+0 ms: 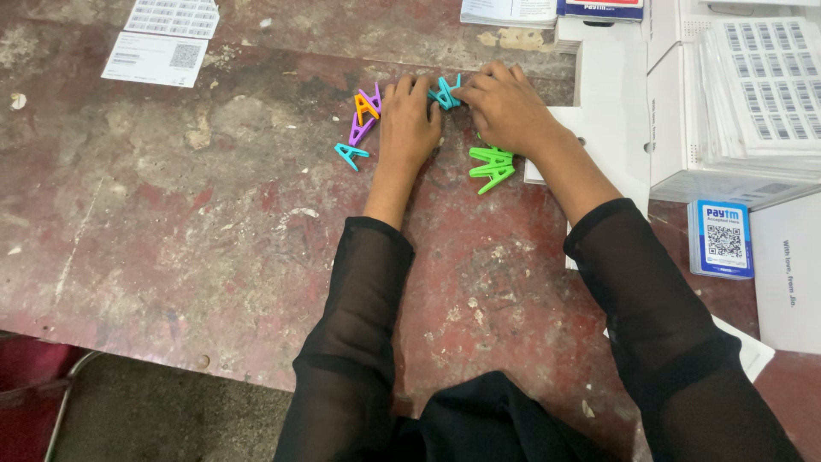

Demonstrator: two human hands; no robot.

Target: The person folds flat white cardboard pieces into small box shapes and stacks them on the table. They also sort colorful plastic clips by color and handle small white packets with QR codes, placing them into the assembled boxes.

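Teal clip (445,92) sits between both hands; right hand (505,107) pinches it, left hand (409,124) rests palm-down, fingertips touching it.

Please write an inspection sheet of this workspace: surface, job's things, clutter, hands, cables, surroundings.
Surface: worn reddish table, paint scuffed and patchy.
Job's things: teal clips between both hands; green clips below the right hand; purple and orange clips and one teal clip left of the left hand.
Clutter: white label sheets at far left; white boxes with barcode sheets at right; blue card stack.
Hands: left hand palm down on the table; right hand touching the teal clips, grip not clear.
Cables: nothing seen.
Surroundings: dark floor and red chair at lower left.
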